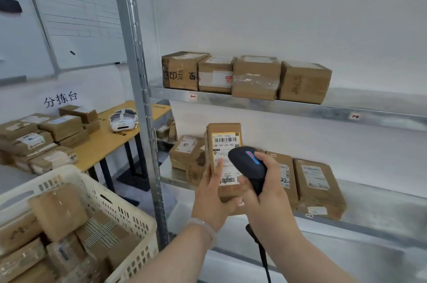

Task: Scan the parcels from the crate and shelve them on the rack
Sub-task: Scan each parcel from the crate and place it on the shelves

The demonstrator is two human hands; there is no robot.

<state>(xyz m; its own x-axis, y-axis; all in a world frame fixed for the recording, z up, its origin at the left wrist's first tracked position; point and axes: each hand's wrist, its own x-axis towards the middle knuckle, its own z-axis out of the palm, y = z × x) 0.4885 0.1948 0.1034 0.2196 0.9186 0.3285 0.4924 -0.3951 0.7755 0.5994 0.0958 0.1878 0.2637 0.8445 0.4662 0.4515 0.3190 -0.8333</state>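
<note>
Left hand (213, 192) grips the parcel (225, 155) upright in front of the rack's (277, 106) middle shelf, label facing the camera; right hand (265, 181) is wrapped round the scanner (250, 165), its head just over the label's lower half. Tilt the scanner up toward the barcode (225, 139) and keep the thumb off it. Crate (76, 181) at lower left holds more parcels.

A: Where's there room?
B: The grey metal upper shelf (369, 110) lies bare right of four brown cardboard boxes (247, 76).
A: Lower down?
B: Flat brown parcels (318, 184) crowd the left; right stays bare.
</note>
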